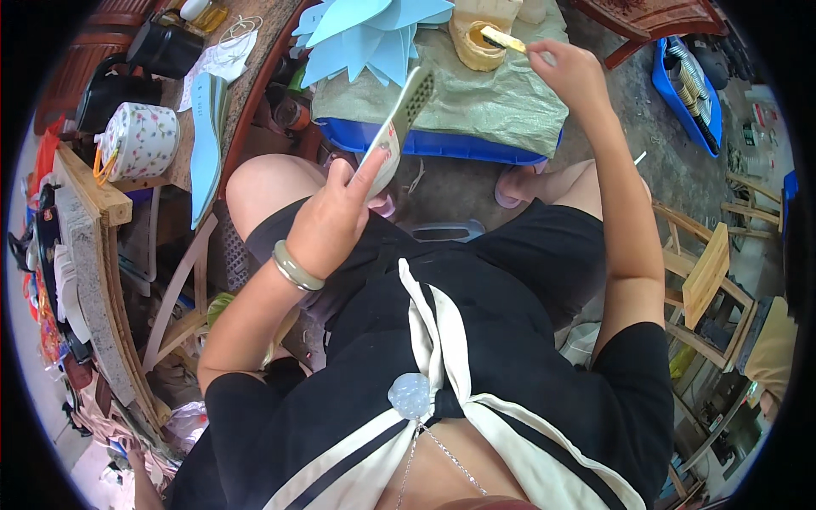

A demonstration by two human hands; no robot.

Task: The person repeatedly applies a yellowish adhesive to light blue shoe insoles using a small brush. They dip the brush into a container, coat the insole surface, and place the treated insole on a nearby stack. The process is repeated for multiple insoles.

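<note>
My left hand (330,217), a pale bangle on its wrist, is raised in front of my lap. Its fingers are wrapped round a shoe sole (399,119), tilted up and seen nearly edge-on. The sole is pale with a dark dotted pattern near its upper end and reddish marks lower down. Farther off on the right, my right hand (565,75) pinches a brush (503,38) by its pale yellow handle. The brush's dark end reaches into a yellowish, crusted pot (478,58). What lies inside the pot is hard to make out.
Blue pointed sheets (361,42) fan out on a greenish covering (365,106) over a blue bin (450,146). At left, a bench holds more blue sheets (206,140), a flowered pot (143,140) and a black mug (163,49). Wooden stools (705,272) stand right.
</note>
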